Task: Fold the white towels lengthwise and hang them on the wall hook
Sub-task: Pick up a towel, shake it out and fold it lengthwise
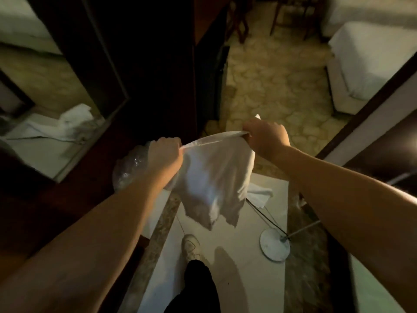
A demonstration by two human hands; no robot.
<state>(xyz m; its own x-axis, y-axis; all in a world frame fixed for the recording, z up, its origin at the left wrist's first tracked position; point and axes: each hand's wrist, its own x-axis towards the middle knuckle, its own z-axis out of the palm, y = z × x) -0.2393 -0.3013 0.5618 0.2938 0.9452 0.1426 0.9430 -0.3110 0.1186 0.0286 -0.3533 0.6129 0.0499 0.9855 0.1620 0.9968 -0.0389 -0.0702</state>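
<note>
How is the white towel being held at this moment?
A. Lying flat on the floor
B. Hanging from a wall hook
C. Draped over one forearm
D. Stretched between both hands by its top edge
D: the left hand and right hand each grip an end of the white towel along its top edge, and the rest hangs free above the floor.

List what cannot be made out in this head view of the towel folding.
- Wall hook: nowhere in the frame.
- White towel: lower edge motion-blurred; fold state unclear.
- Top corners: bunched inside the left hand and right hand.
- Second towel: mostly hidden behind the held one.
- Clear bag: contents hidden by the left forearm and darkness.
</note>
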